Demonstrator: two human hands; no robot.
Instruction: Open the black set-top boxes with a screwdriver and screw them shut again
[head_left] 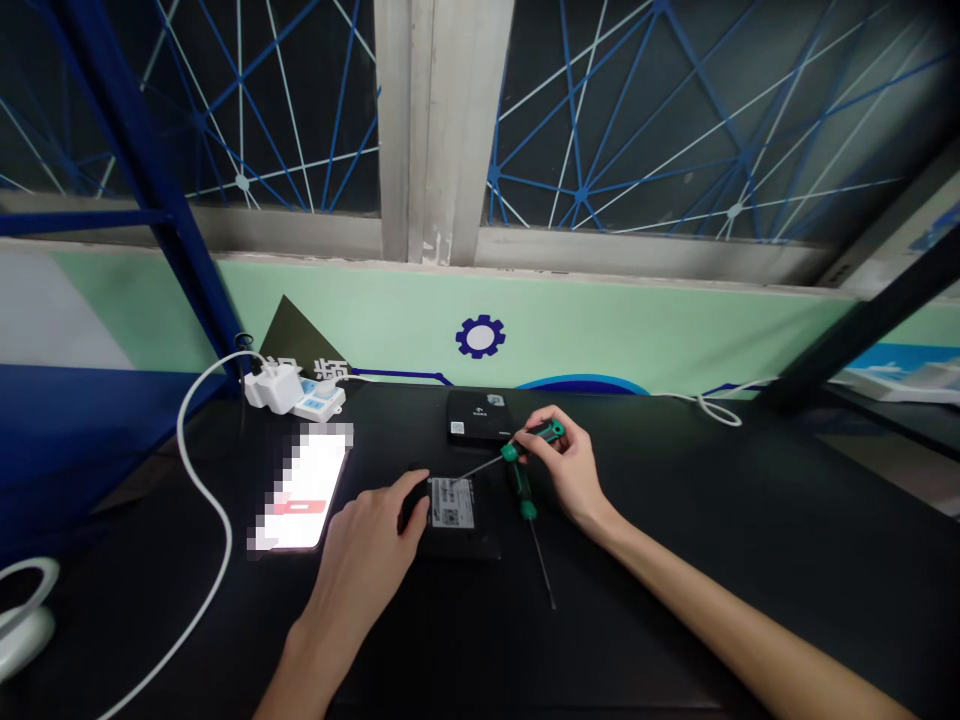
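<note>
- The left hand [367,540] lay on the table [712,520] with its grip loosely open. The fingers were bent over the left end of a small black device [461,540] and pressed on it rather than clasped it.
- The small black device lay flat on the table in front of the person, between the 2 hands. A white label [452,503] faced up on its top.
- The right hand [570,465] had its grip closed on the handle of a green-handled screwdriver [510,452], pinched between thumb and fingertips.
- The green-handled screwdriver slanted down to the left, and its thin shaft reached the far right corner of the small black device. The view was too small to tell whether the tip touched it.
- A second screwdriver [532,530], also green and black, lay loose on the table just right of the device, under the right hand, with its shaft pointing toward the person.
- A second black box [480,415] sat farther back, just behind the device and apart from it.
- A phone [300,490] with a lit screen lay to the left of the left hand.
- A white power strip [319,398] with a white charger [271,388] plugged in sat behind the phone, and a white cable [202,490] looped from it along the table's left side.
</note>
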